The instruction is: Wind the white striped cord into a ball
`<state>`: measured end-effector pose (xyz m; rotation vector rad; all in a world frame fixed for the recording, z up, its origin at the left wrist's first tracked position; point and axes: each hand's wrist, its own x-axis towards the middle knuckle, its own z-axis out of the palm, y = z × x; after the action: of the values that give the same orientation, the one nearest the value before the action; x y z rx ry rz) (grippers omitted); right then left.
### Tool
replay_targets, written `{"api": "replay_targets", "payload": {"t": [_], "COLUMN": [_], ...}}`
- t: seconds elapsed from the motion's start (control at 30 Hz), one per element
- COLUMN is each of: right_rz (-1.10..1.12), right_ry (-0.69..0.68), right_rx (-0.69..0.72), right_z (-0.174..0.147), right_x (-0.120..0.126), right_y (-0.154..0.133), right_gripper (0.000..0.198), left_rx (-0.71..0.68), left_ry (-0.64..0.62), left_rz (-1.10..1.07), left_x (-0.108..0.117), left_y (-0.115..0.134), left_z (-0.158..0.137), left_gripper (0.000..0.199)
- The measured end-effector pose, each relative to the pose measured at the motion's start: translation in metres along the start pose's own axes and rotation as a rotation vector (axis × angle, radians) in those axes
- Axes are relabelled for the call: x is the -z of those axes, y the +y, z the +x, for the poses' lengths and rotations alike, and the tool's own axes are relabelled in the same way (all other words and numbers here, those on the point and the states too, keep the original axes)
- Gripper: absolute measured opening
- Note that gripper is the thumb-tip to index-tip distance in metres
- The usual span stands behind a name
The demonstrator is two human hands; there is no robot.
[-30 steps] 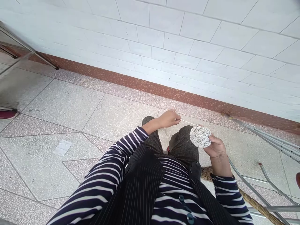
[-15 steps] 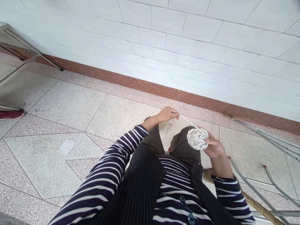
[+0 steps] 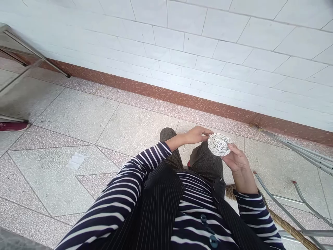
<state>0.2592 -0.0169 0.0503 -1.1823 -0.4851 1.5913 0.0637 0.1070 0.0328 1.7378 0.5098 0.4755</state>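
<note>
A round, off-white woven disc of braided cord with dark flecks (image 3: 219, 144) is held above my right knee. My right hand (image 3: 236, 158) grips its right edge, the thumb on top and the fingers underneath. Against the left edge of the disc, my left hand (image 3: 199, 134) is closed, thumb and fingers pinched around the cord end; the cord itself is mostly hidden at the fingertips. A pale loose strand (image 3: 184, 149) shows near the floor between my knees.
A white tiled wall (image 3: 177, 38) with a red-brown skirting runs ahead. Metal tube legs (image 3: 278, 205) and a straw broom (image 3: 288, 227) lie at right. At left stand a metal-legged table (image 3: 33, 52) and a person's red shoe (image 3: 14, 126). White paper (image 3: 76, 161) is on the floor.
My left hand has moved right and slightly down, from holding the cord stretched away to the disc's edge. The disc has risen and tilted slightly in my right hand.
</note>
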Motion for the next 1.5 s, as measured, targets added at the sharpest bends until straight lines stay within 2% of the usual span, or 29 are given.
{"api": "replay_targets", "payload": {"t": [0.07, 0.17, 0.4, 0.57, 0.77, 0.97, 1.07, 1.2, 1.27, 1.37, 1.5], "right_rz": [0.028, 0.073, 0.111, 0.112, 0.086, 0.061, 0.058, 0.085, 0.119, 0.152, 0.130], "right_ry": [0.012, 0.033, 0.005, 0.034, 0.006, 0.021, 0.017, 0.060, 0.094, 0.107, 0.078], "right_rx": [-0.009, -0.001, 0.068, 0.110, 0.227, 0.196, 0.206, 0.196, 0.175, 0.142, 0.123], "right_z": [-0.002, -0.008, -0.018, -0.024, -0.036, -0.043, -0.044, -0.036, -0.030, -0.023, -0.019], "right_x": [0.003, 0.006, 0.001, -0.010, -0.021, -0.034, -0.032, -0.023, -0.022, -0.026, -0.034], "right_y": [0.000, -0.005, -0.024, -0.037, -0.056, -0.057, -0.058, -0.055, -0.048, -0.036, -0.029], "right_gripper": [0.050, 0.058, 0.064, 0.064, 0.068, 0.068, 0.072, 0.069, 0.068, 0.063, 0.055], "left_rx": [-0.001, 0.007, 0.168, 0.163, 0.238, 0.269, 0.268, 0.279, 0.270, 0.169, -0.036], "left_ry": [0.010, 0.067, 0.090, 0.101, 0.068, 0.093, 0.102, 0.054, 0.067, 0.113, 0.076], "left_rz": [0.080, 0.193, 0.206, 0.190, 0.368, 0.426, 0.430, 0.538, 0.526, 0.305, 0.031], "left_x": [0.001, 0.007, 0.016, 0.026, 0.041, 0.045, 0.046, 0.043, 0.038, 0.025, 0.004], "left_y": [-0.009, -0.028, -0.068, -0.069, -0.075, -0.088, -0.090, -0.086, -0.077, -0.052, -0.016], "left_z": [0.000, -0.002, -0.022, -0.032, -0.038, -0.035, -0.034, -0.032, -0.030, -0.021, 0.002], "left_gripper": [0.020, 0.026, 0.025, 0.025, 0.024, 0.024, 0.028, 0.031, 0.035, 0.044, 0.049]}}
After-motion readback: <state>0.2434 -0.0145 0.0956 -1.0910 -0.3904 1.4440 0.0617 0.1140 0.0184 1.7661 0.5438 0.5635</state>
